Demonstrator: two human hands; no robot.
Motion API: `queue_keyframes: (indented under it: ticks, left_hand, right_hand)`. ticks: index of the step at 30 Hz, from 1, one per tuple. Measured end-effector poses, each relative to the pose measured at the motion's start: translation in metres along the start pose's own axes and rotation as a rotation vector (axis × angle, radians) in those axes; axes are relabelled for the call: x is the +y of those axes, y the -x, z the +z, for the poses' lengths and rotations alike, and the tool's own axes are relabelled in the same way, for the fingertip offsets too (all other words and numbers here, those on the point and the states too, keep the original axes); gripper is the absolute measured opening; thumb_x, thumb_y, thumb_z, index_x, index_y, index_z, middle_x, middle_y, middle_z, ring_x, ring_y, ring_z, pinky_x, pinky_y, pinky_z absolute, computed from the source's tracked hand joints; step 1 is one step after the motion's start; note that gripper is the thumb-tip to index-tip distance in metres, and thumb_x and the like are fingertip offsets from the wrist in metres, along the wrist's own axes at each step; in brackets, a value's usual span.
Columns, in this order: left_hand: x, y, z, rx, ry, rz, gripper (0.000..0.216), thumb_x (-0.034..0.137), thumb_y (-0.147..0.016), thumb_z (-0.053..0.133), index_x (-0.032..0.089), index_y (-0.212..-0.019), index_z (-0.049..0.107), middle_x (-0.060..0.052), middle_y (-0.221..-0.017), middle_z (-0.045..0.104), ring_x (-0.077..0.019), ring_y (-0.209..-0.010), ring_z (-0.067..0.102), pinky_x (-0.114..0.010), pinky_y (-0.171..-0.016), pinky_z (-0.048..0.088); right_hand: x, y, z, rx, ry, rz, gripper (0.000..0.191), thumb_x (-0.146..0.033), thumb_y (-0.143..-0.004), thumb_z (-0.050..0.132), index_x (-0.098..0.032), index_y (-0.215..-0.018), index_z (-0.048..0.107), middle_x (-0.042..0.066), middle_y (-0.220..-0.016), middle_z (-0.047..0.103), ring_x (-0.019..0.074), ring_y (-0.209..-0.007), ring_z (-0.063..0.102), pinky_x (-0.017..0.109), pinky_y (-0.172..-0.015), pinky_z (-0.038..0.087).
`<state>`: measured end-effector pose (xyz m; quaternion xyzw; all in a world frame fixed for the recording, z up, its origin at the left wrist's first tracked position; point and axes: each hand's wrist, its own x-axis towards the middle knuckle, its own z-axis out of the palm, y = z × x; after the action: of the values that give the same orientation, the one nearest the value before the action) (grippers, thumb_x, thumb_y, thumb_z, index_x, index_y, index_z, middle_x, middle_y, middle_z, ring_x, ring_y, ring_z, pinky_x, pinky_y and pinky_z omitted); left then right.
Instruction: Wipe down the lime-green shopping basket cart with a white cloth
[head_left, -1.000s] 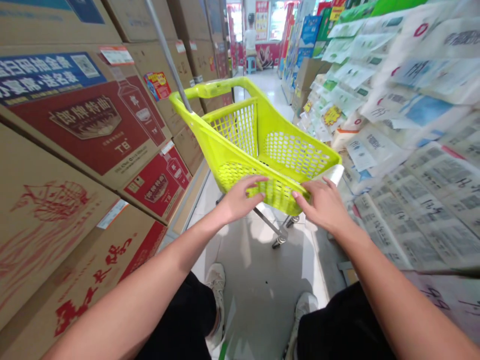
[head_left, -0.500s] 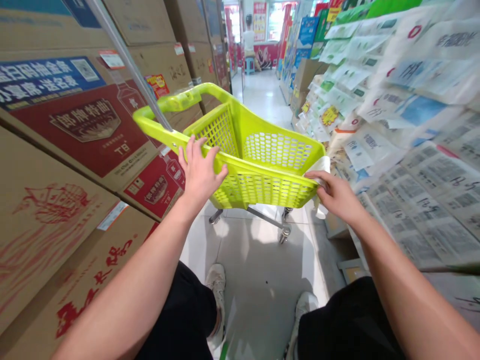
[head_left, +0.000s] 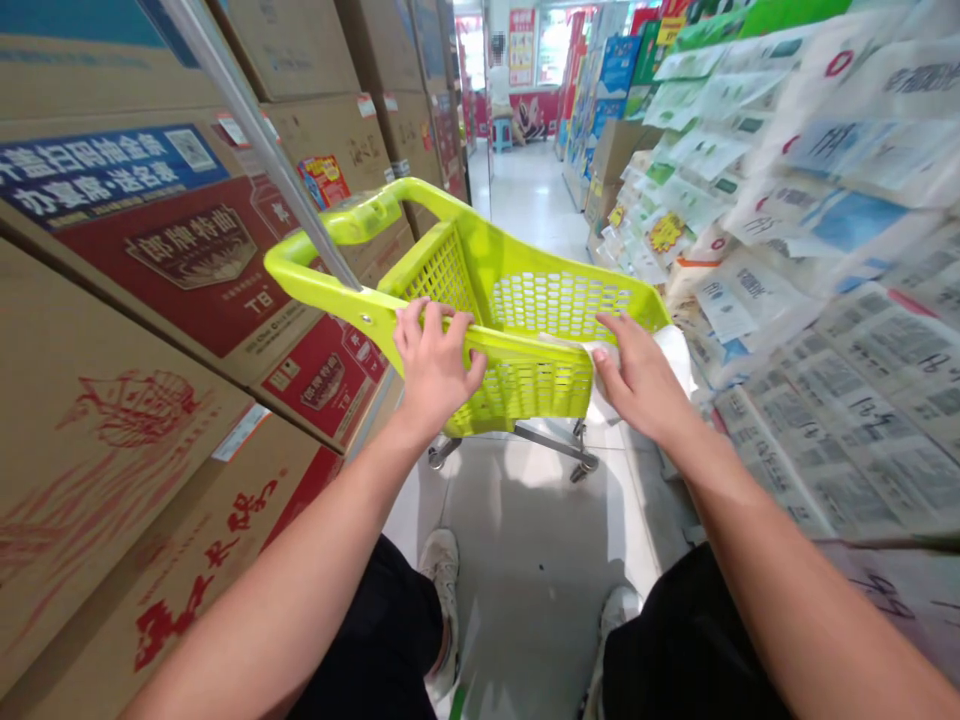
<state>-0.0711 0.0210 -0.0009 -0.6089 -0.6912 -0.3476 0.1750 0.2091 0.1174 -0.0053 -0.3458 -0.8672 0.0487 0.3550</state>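
A lime green plastic shopping cart (head_left: 525, 290) stands on wheels in a narrow shop aisle right in front of me. My left hand (head_left: 433, 362) grips the cart's near rim, fingers curled over the edge. My right hand (head_left: 637, 380) lies on the rim's right corner, pressing a white cloth (head_left: 671, 350) against it. The cart's handle (head_left: 352, 225) points away to the left, beside a slanted metal pole (head_left: 255, 120). The cart's basket looks empty.
Stacked cardboard cartons (head_left: 172, 260) with red labels wall the left side. Shelves of packaged goods (head_left: 810, 230) line the right. The tiled floor (head_left: 525, 560) runs ahead to a person (head_left: 498, 75) far down the aisle near a blue stool (head_left: 501, 133). My shoes (head_left: 442, 570) are below.
The cart swung round and came closer. My left hand moved from the basket's side up to the rim and closed on it. My right hand slid along the rim with the cloth.
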Motion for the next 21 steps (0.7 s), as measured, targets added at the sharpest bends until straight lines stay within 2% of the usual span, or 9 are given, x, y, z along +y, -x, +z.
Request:
queue_keyframes:
  ticks: [2,4,8,15,18,21]
  left_hand:
    - [0.002,0.0,-0.001,-0.039,0.028,0.013,0.044,0.024,-0.081,0.065,0.024,-0.125,0.068,-0.015,-0.139,0.059,-0.0436,-0.152,0.031,-0.064,-0.13,0.007]
    - [0.003,0.0,-0.001,-0.066,0.051,0.025,0.047,0.022,-0.081,0.064,0.024,-0.128,0.067,-0.015,-0.14,0.059,-0.0438,-0.153,0.03,-0.063,-0.13,0.007]
    - [0.01,-0.002,0.004,-0.05,0.029,0.03,0.048,0.022,-0.081,0.065,0.024,-0.129,0.068,-0.015,-0.137,0.06,-0.0436,-0.15,0.034,-0.063,-0.128,0.012]
    - [0.026,-0.001,0.012,0.008,-0.14,0.043,0.036,0.036,-0.091,0.062,0.024,-0.124,0.071,-0.014,-0.131,0.063,-0.0405,-0.139,0.043,-0.061,-0.122,0.025]
    - [0.028,0.001,0.013,0.013,-0.15,0.083,0.038,0.036,-0.092,0.061,0.024,-0.126,0.07,-0.014,-0.131,0.063,-0.0401,-0.139,0.044,-0.061,-0.12,0.027]
    - [0.028,0.002,0.012,0.003,-0.143,0.128,0.04,0.034,-0.093,0.06,0.024,-0.13,0.069,-0.014,-0.133,0.064,-0.0393,-0.139,0.044,-0.059,-0.119,0.028]
  right_hand:
    - [0.004,0.001,-0.002,-0.011,0.111,-0.011,0.054,-0.05,-0.107,0.039,-0.016,-0.143,0.063,0.018,-0.153,0.06,0.0379,-0.15,0.045,0.061,-0.123,0.034]
    - [0.012,0.003,-0.006,-0.035,0.153,-0.028,0.048,-0.048,-0.106,0.042,-0.017,-0.13,0.071,0.017,-0.142,0.068,0.0366,-0.141,0.053,0.057,-0.12,0.037]
    - [0.024,0.005,-0.008,-0.059,0.167,-0.066,0.043,-0.044,-0.104,0.049,-0.017,-0.128,0.073,0.015,-0.127,0.075,0.0335,-0.121,0.065,0.052,-0.11,0.047]
    - [0.016,-0.001,0.006,0.088,0.125,-0.157,0.028,-0.04,-0.103,0.057,-0.023,-0.113,0.077,0.012,-0.116,0.078,0.0324,-0.113,0.065,0.05,-0.099,0.05]
    - [0.004,-0.005,0.012,0.15,0.104,-0.163,0.024,-0.04,-0.103,0.058,-0.027,-0.112,0.077,0.011,-0.125,0.076,0.0325,-0.12,0.063,0.053,-0.103,0.049]
    - [-0.002,-0.008,0.014,0.146,0.11,-0.169,0.036,-0.046,-0.104,0.057,-0.027,-0.13,0.073,0.012,-0.149,0.064,0.033,-0.138,0.055,0.054,-0.113,0.044]
